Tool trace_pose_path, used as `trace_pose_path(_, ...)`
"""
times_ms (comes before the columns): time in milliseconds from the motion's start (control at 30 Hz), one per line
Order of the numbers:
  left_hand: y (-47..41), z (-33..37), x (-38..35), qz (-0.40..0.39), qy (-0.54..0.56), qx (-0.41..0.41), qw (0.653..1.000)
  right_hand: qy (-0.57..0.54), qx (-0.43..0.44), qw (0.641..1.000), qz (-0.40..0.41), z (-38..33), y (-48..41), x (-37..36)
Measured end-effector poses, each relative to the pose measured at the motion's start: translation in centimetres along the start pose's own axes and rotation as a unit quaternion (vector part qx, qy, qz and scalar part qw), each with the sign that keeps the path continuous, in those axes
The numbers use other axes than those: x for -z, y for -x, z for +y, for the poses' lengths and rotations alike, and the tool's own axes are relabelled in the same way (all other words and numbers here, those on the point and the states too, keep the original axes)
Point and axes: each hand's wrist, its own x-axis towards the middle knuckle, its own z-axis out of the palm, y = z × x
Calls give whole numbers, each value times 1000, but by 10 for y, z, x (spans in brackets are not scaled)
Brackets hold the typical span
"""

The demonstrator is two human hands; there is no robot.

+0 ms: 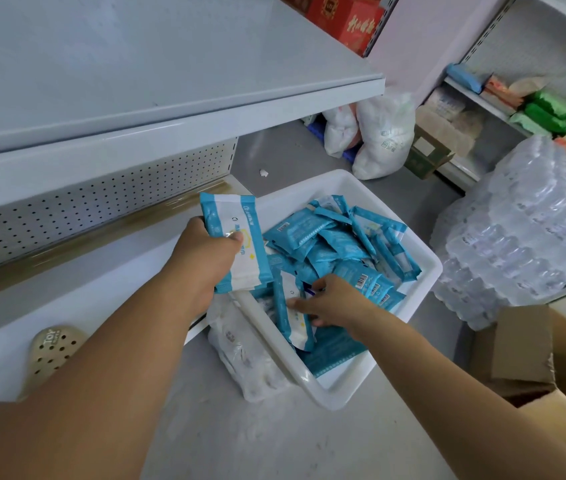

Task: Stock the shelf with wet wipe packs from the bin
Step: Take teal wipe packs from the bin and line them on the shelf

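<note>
Left hand [201, 258] gripped a wet wipe pack [240, 237], thumb across its face, over the near-left corner of the bin [423, 271] and in front of the lower shelf [66, 306]. Right hand [330, 299] was inside the bin, apart from the left, its fingers touching an on-edge pack [292, 310]; whether they closed on it could not be determined. The floor [274, 438] was grey and smooth. The white lower shelf had a perforated back panel; the upper shelf [136, 81] was bare where visible. The bin, a white rectangular tub on the floor, contained a loose heap of packs [337, 244]. A clear-wrapped bundle [243, 355] lay against its left wall. Shrink-wrapped bottled water [524, 230] stood to the right, beside a cardboard box [524, 344]. The gripped pack was white-faced with blue end bands and printed markings.
</note>
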Motion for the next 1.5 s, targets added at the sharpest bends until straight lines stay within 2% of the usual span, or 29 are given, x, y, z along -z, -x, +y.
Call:
trace_pose_path(167, 0, 0, 0, -19, -10, 3, 1000, 14, 12, 1000, 19, 4, -5, -8)
trace_pose_path(267, 2, 1, 2, -25, 0, 10, 1000, -23, 10, 1000, -8, 7, -5, -7)
trace_pose_path(333, 2, 1, 3, -26, 4, 12, 1000, -90, 12, 995, -29, 10, -6, -4)
trace_pose_path(433, 2, 3, 5, -32, 8, 19, 999, -229, 4, 972, -47, 14, -3, 7)
trace_pose_path(500, 3, 5, 7, -33, 17, 26, 999, -279, 19, 960, -8, 14, 2, 16)
trace_pose_path(600, 5, 8, 8, -30, 41, 33, 998, -371, 96, 922, 63, 8, 13, 30)
trace_pose_path(700, 8, 13, 5, -40, 56, 39, 997, -466, 187, 864, 39, -11, 34, 41)
trace_pose_path(800, 16, 22, -3, -74, 56, 32, 995, -443, 235, 864, 36, -35, 49, 39)
trace_pose_path(933, 31, 33, -14, -115, 78, 21, 990, -313, 289, 897, 121, -68, 59, 23)
trace_pose_path(1100, 48, 58, -9, -68, 112, -37, 991, -250, 344, 891, 157, -108, 77, 17)
trace_pose_path(1233, 65, 95, 14, -39, 170, -74, 982, -284, 377, 874, 116, -149, 95, 22)
trace_pose_path(1367, 86, 129, 36, 12, 171, -142, 975, -324, 385, 863, 50, -190, 116, 21)
trace_pose_path(1500, 111, 163, 68, 53, 205, -199, 957, -309, 425, 851, -3, -224, 145, 11)
